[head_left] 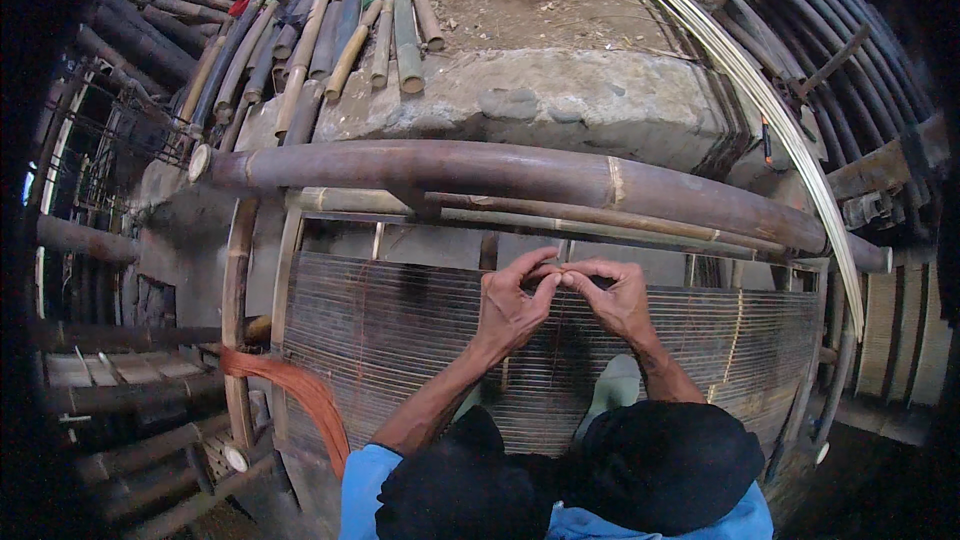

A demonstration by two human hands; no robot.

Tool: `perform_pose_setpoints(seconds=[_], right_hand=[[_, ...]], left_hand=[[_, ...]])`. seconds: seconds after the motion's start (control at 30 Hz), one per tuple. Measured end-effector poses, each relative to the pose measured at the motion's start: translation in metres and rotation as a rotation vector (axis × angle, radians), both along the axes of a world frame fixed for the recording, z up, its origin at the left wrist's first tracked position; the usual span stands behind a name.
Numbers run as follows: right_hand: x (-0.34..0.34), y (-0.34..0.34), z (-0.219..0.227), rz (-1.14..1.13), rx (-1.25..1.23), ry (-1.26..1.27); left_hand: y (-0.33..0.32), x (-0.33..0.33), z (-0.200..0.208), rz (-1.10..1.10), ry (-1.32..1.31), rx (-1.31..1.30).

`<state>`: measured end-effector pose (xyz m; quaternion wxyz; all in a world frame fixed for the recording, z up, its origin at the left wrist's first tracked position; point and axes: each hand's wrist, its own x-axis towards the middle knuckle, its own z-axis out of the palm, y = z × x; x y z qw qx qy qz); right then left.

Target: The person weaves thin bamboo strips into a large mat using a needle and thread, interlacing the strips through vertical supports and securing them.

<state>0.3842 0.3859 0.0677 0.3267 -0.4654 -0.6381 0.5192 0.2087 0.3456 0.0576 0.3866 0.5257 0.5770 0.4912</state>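
My left hand (508, 306) and my right hand (618, 302) meet fingertip to fingertip above a slatted screen of thin dark strips (400, 325). Both are closed in a pinch, thumbs against forefingers. Whatever sits between the fingertips is too small to make out. Beneath my hands the screen stretches across a bamboo frame, with a few thin lines running across its strips. A thick brown bamboo pole (450, 168) lies just beyond my hands, along the far side. At the left, a bundle of reddish-brown fibre (305, 395) hangs over the frame's upright (238, 280).
Long pale split strips (765, 95) lean over the pole's right end. Close by is a slim tool with an orange part (767, 140). Cut bamboo lengths (408, 40) lie piled behind a concrete ledge (560, 100). More dark poles (840, 50) stack at right. My feet are on the screen's near side.
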Motion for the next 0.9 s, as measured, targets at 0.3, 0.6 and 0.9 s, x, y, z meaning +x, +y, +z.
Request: perform_pose_setpoints(seconds=[0.3, 0.6, 0.9], right_hand=[[-0.005, -0.004, 0.001, -0.046, 0.113, -0.108], [0.003, 0.003, 0.003, -0.008, 0.197, -0.077], [0.006, 0.000, -0.001, 0.001, 0.164, 0.030]], left_hand=[[-0.001, -0.002, -0.002, 0.001, 0.133, 0.114], [0.004, -0.012, -0.010, -0.209, 0.404, 0.375], [0.006, -0.009, -0.003, -0.243, 0.514, 0.370]])
